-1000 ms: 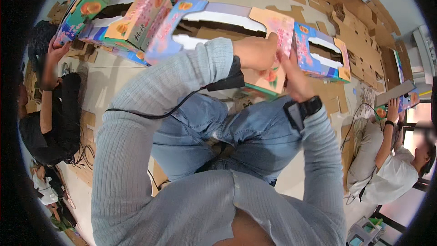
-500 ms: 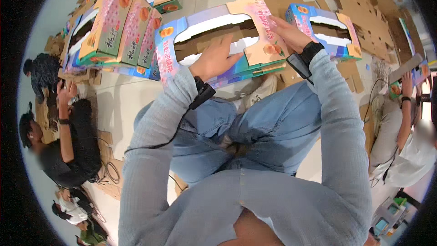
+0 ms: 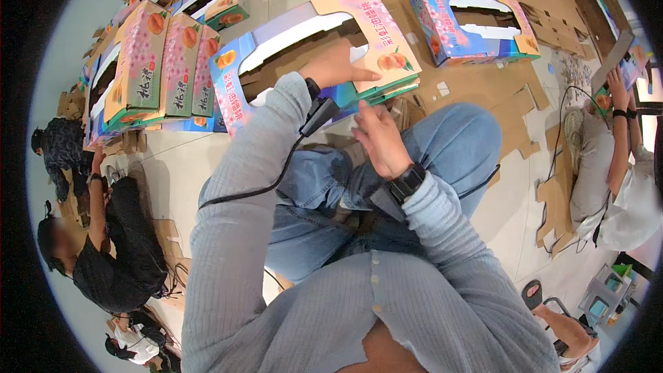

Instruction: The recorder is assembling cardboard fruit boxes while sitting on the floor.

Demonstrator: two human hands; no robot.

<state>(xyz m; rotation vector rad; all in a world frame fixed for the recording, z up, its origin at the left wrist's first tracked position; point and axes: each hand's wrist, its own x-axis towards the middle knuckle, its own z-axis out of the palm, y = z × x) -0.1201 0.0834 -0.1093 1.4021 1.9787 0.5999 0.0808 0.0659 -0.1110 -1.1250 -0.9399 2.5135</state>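
A colourful cardboard carton [image 3: 390,41] with printed peaches, blossoms and a long cut-out opening lies tilted before my knees. Over its near edge goes my left hand [image 3: 335,65], with the fingers inside the opening and the thumb along the near panel, gripping the carton there. My right hand [image 3: 383,144] is below the carton's near right corner, palm turned up and fingers loosely apart, holding nothing. Its fingertips come close to the green lower edge; whether they touch is unclear.
Similar cartons [image 3: 138,72] are stacked on the left, and another carton [image 3: 476,27] stands on the right. Flattened cardboard [image 3: 476,97] covers parts of the tiled floor. Co-workers sit at left [image 3: 114,249] and right [image 3: 621,200]. A black cable [image 3: 228,199] runs along my left sleeve.
My right hand has left the carton's right end and come down toward me, below its near edge. My left hand has moved slightly up and right, along the opening. The carton is tilted more.
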